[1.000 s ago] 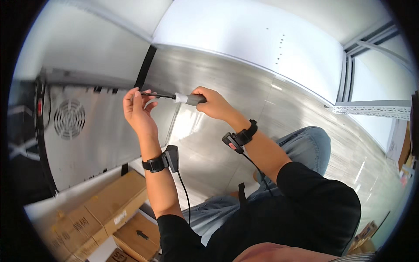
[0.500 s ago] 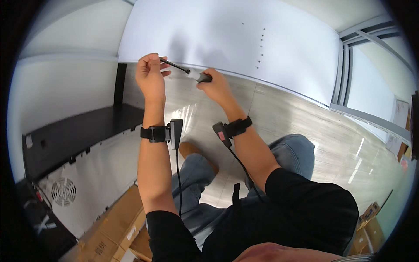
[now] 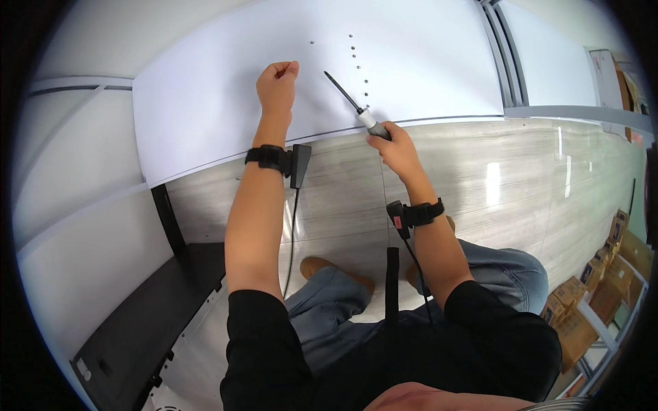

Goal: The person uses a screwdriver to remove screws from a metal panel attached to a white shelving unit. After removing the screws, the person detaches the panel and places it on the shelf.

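Up near twelve o'clock, the screwdriver (image 3: pixel 353 103) shows a thin dark shaft and a pale grey handle, its tip aimed toward eleven o'clock over the white panel (image 3: pixel 205 116) beside a column of small holes (image 3: pixel 359 67). The right hand (image 3: pixel 392 145) wraps closed around the handle. The left hand (image 3: pixel 277 81), at eleven o'clock, is curled with fingertips pinched together against the panel; whether it holds anything cannot be told.

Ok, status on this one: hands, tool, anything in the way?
Right hand shut on screwdriver, tip over white panel. Left hand in a fist against the panel, contents unseen. Nothing between tip and the row of holes.
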